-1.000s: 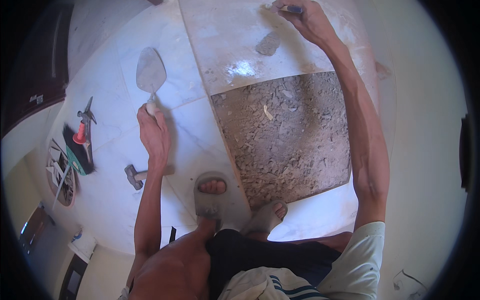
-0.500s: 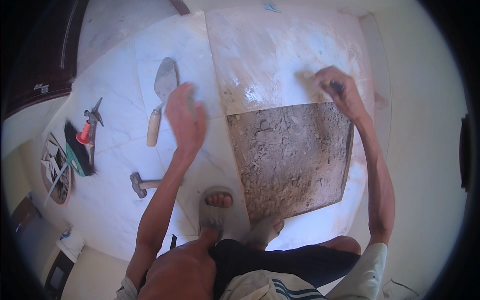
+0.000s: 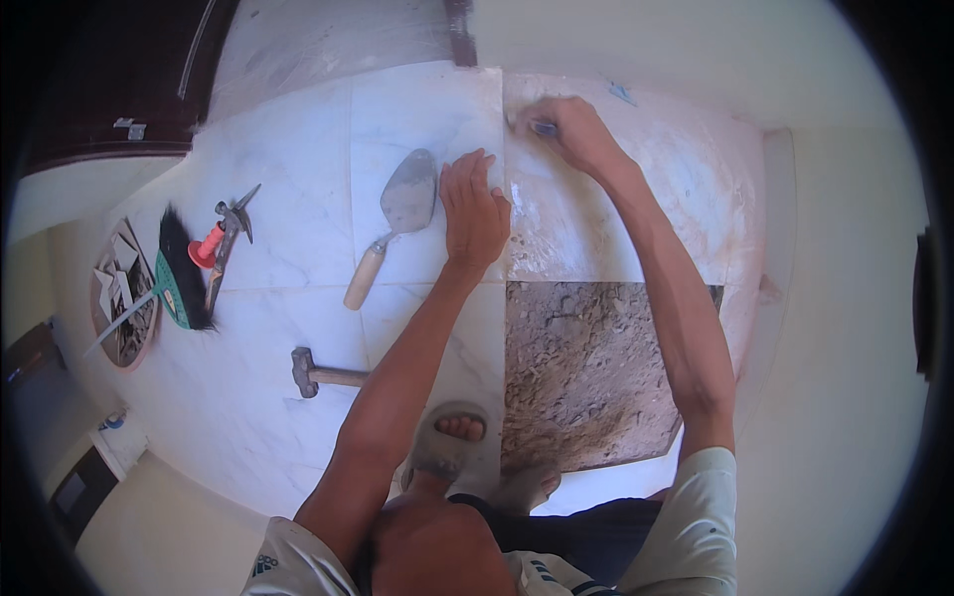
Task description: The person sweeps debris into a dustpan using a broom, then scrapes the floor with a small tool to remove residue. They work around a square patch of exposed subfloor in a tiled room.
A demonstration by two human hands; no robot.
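My left hand (image 3: 473, 211) lies flat, fingers apart, on the white marble floor at the seam beside a dusty, freshly laid tile (image 3: 636, 214). My right hand (image 3: 568, 131) is shut on a small dark-tipped tool (image 3: 542, 127) at the far left corner of that tile, on the seam. A steel trowel with a wooden handle (image 3: 396, 223) lies just left of my left hand. Below the dusty tile is a square opening of rough grey mortar bed (image 3: 586, 372).
A small hammer (image 3: 320, 374) lies on the marble near my sandalled foot (image 3: 449, 442). Farther left are a black-bristled brush (image 3: 179, 273), a red-handled tool (image 3: 221, 243) and a round pan of scraps (image 3: 117, 293). A dark door frame (image 3: 109, 89) stands top left, a wall on the right.
Both hands have moved toward the far seam: the left came off the trowel side onto the floor by the tile edge, the right shifted left across the tile to its corner.
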